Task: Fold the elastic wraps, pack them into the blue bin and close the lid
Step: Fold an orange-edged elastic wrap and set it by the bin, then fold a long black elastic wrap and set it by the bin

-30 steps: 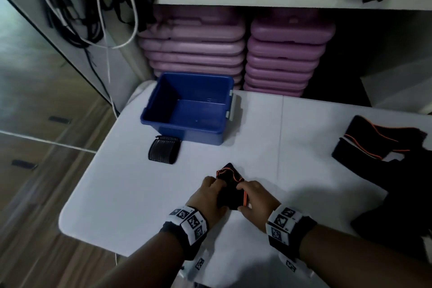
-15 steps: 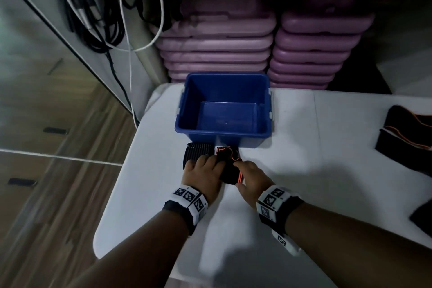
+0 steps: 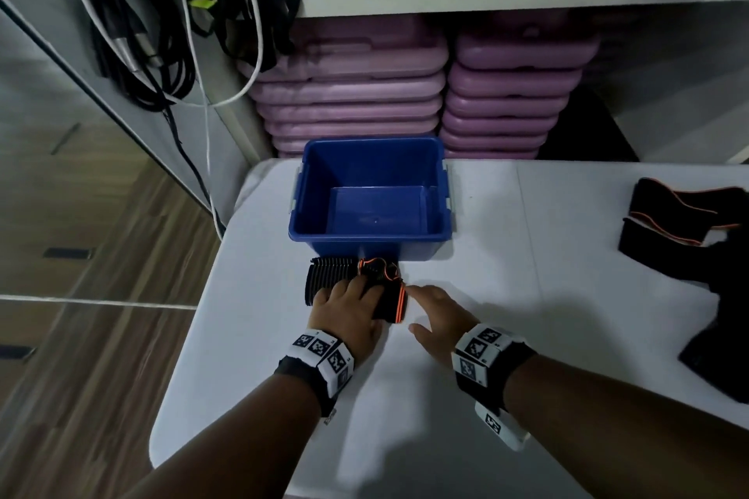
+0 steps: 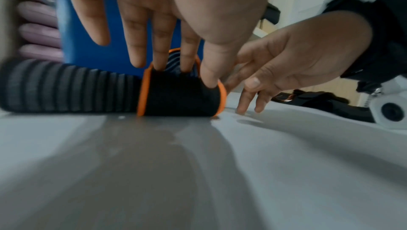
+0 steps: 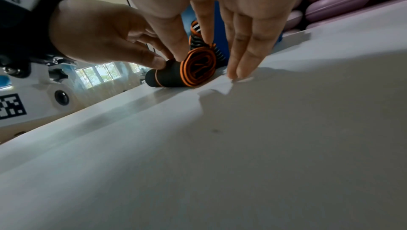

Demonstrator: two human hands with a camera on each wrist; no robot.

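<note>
While the left hand (image 3: pixel 344 310) pinches the rolled wrap (image 3: pixel 389 298) on the table (image 3: pixel 506 255), the right hand (image 3: pixel 435 316) hovers beside it, fingers loose. Folding looks finished; next, lift it into the bin (image 3: pixel 371 231).

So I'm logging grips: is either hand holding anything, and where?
The left hand grips the rolled black orange-edged elastic wrap from above, fingers on its top. The right hand holds nothing.

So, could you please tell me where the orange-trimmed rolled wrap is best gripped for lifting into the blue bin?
Probably from above, pinching the black middle band of the orange-trimmed rolled wrap across its curved sides. It lies on its side, spiral end open, so squeezing across the layers should keep it from unrolling.
</note>
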